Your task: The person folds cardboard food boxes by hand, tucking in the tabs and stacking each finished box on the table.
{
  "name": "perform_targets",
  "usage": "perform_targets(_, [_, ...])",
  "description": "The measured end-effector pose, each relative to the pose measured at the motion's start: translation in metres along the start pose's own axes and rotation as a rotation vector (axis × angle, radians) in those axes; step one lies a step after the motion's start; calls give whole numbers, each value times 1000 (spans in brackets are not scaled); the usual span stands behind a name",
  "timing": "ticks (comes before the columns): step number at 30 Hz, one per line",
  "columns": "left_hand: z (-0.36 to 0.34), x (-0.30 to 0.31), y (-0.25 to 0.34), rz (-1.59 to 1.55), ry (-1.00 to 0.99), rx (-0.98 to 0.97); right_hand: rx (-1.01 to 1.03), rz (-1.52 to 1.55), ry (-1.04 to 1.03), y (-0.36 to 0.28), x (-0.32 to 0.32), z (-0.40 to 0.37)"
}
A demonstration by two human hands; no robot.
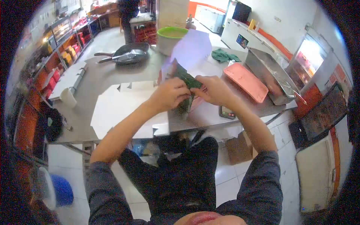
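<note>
Over the metal table (204, 119), my left hand (171, 93) and my right hand (214, 90) pinch a dark green, leaf-like sheet (190, 80) between them. It is folded or bent, with one end pointing up and away and another part hanging below my fingers. My fingertips cover its middle. Part of something pink shows under my right hand. Left of my left hand lies flat white cardboard (123, 103) with notched edges. A pale purplish sheet (192, 47) is just beyond the green one.
A pink tray (245, 82) and a long metal pan (270, 75) stand at right. A small device (227, 112) sits near the front edge. Farther back are a black pan (132, 52), a green-rimmed tub (170, 33) and a green cloth (225, 55).
</note>
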State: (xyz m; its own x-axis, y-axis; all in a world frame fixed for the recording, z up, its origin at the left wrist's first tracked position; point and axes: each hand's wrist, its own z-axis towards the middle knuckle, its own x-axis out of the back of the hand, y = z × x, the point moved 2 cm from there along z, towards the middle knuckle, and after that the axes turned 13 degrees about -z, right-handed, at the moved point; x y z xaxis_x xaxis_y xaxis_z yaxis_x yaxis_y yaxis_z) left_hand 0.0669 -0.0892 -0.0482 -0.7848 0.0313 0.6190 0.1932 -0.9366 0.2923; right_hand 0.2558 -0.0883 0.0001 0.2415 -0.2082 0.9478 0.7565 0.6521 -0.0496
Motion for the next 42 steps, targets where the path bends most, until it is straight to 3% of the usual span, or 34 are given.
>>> perform_targets(4, [-1, -2, 7, 57, 94, -65, -58, -7, -11, -1, -13, -9])
perform_targets(6, [-7, -3, 8, 102, 109, -69, 83, -49, 58, -7, -16, -12])
perform_targets(8, [-14, 1, 12, 254, 546, -17, 39, 30, -56, -4, 0, -6])
perform_targets(9, [-8, 2, 14, 265, 546, -13, -24, 108, -169, -4, 4, -3])
perform_targets(11, [4, 14, 14, 179, 1066, 77, -66, 50, -67, -3, 2, 16])
perform_targets(13, [-7, 0, -14, 104, 973, 212, -115, -9, 20, -7, -11, 35])
perform_targets(15, [-10, -9, -30, -99, 709, 521, -186, -128, 139, -13, -32, 58])
perform_targets(19, [-9, -7, -22, 55, 789, 475, -165, -93, 227, -18, -27, 63])
perform_targets(22, [-6, -12, -12, -24, 749, 515, -263, -217, 73, -22, -33, 57])
perform_targets(24, [-3, -15, -6, -90, 770, 439, -26, -327, -57, -22, -47, 57])
perform_targets(25, [-4, -16, -7, -96, 773, 444, -28, -329, -65, -18, -47, 60])
perform_targets(27, [-4, -13, -8, -250, 734, 383, 5, -215, -333, -9, -42, 68])
perform_targets(28, [-6, -10, -8, -256, 732, 380, 0, -217, -333, -5, -36, 63])
perform_targets(30, [-9, 3, -7, -328, 515, 435, 153, -168, -151, -4, -14, 52])
perform_targets(31, [-19, 15, -4, -320, 536, 432, 44, -161, 98, -9, -3, 39])
perform_targets(32, [-38, 24, 4, -150, 327, 503, -57, -143, 341, -19, 4, 19])
perform_targets(34, [-84, 48, 18, 43, -175, 587, -59, -102, 637, -45, 21, -8])
perform_targets(35, [-103, 63, 27, 67, -467, 584, -65, 42, 629, -52, 19, -27])
perform_targets(37, [-124, 81, 59, 265, -887, 888, -94, 193, 628, -56, 8, -49])
perform_targets(39, [-151, 90, 45, 195, -820, 828, 105, 387, 344, -65, -19, -58])
perform_targets(40, [-155, 94, 43, 128, -726, 776, 90, 411, 345, -68, -31, -56])
perform_targets(42, [-148, 109, 36, -4, -699, 835, 256, 432, 112, -79, -56, -42])
